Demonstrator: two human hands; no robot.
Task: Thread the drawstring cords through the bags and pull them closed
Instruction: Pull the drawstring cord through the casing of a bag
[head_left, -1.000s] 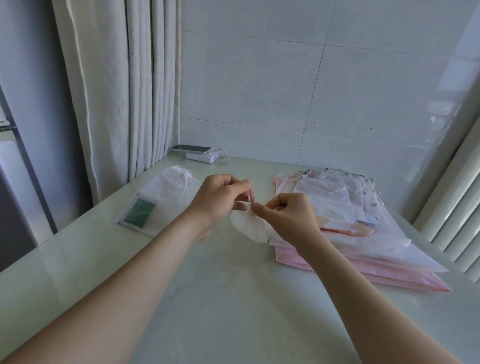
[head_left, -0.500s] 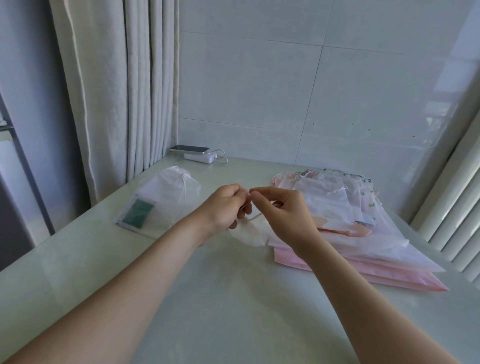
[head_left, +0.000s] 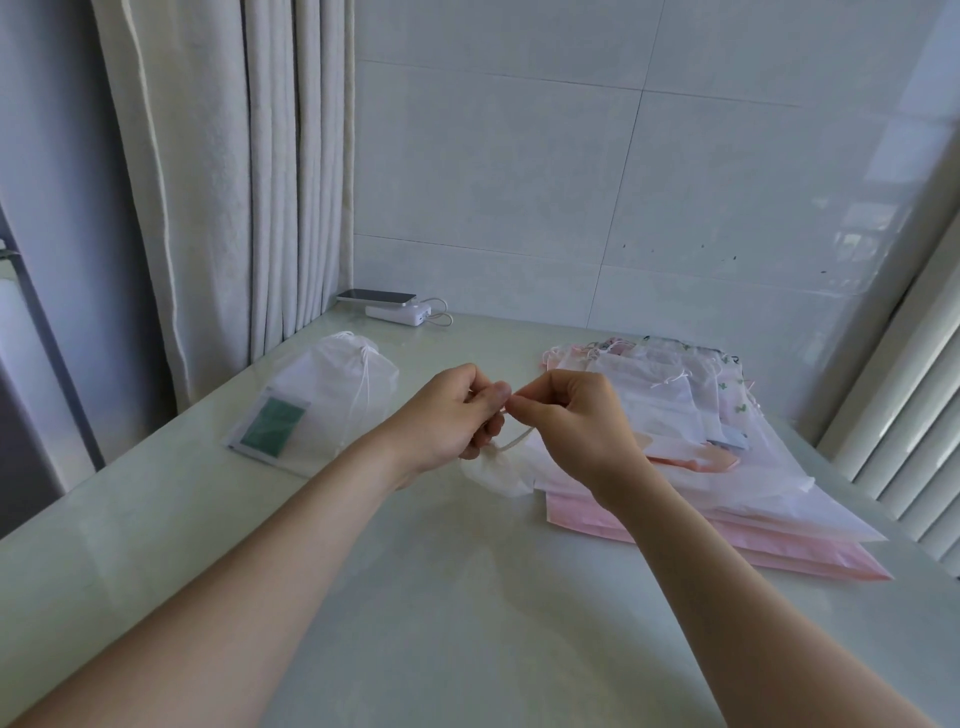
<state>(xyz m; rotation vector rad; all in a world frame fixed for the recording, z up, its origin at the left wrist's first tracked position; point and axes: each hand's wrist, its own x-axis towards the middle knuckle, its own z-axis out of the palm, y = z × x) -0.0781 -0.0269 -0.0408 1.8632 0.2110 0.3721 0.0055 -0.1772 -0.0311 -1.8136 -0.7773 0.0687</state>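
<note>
Pinching a thin white cord (head_left: 515, 443) with the left hand (head_left: 457, 415), fingers curled, maybe gripping the top of a small white bag (head_left: 498, 475) too. Pinching the same cord with the right hand (head_left: 576, 421), thumb and fingertip pressed together. Letting that bag hang just under the hands, its bottom touching the surface (head_left: 415, 597). Working with a pile of bags (head_left: 727, 467) at 3 o'clock of the hands, a closed bag (head_left: 332, 389) at 9 o'clock, and a phone (head_left: 376, 297) touching a white charger (head_left: 397, 315) at 11 o'clock.

left hand (head_left: 445, 415), right hand (head_left: 579, 423): 2; phone (head_left: 376, 296): 1; power bank (head_left: 399, 315): 1; filled bag (head_left: 332, 389): 1
</note>
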